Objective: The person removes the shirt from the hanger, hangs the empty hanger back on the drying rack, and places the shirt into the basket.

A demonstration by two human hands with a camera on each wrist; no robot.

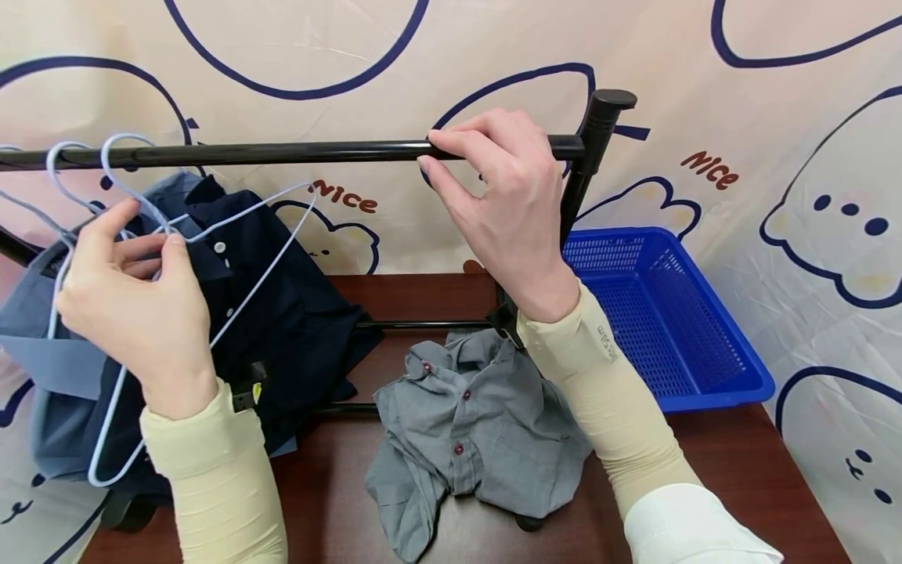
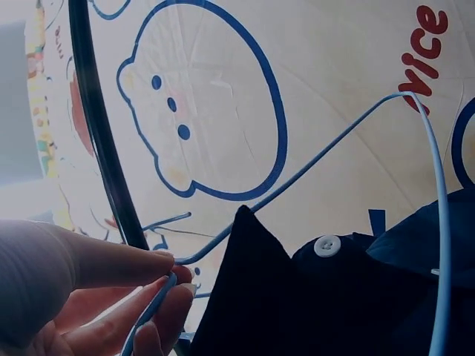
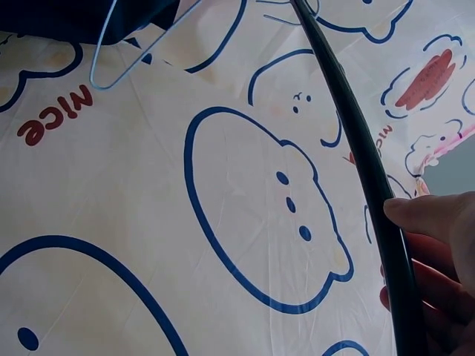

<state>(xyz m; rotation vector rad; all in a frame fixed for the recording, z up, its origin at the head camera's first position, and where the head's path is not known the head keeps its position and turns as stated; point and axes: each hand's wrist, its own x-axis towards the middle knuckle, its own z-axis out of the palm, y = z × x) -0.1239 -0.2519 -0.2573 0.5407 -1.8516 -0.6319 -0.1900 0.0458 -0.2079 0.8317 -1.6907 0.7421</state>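
My left hand (image 1: pixel 141 305) pinches a light blue clothes hanger (image 1: pixel 264 270) just below its hook, which loops over the black rack rail (image 1: pixel 317 152). No garment shows on this hanger's right arm. Behind it hangs a navy shirt (image 1: pixel 264 298) with white buttons, and a lighter blue garment (image 1: pixel 63 368) is at the left. My right hand (image 1: pixel 503 207) grips the rail near its right end, thumb on one side and fingers on the other, as the right wrist view shows. A grey shirt (image 1: pixel 486 423) with dark red buttons lies crumpled on the table below.
A blue plastic basket (image 1: pixel 712 329) stands at the right, behind my right forearm. The rack's black upright (image 1: pixel 585 172) rises beside it. Lower rack bars (image 1: pixel 423 324) cross above the brown table (image 1: pixel 324 501). A printed curtain (image 1: pixel 395 227) hangs behind.
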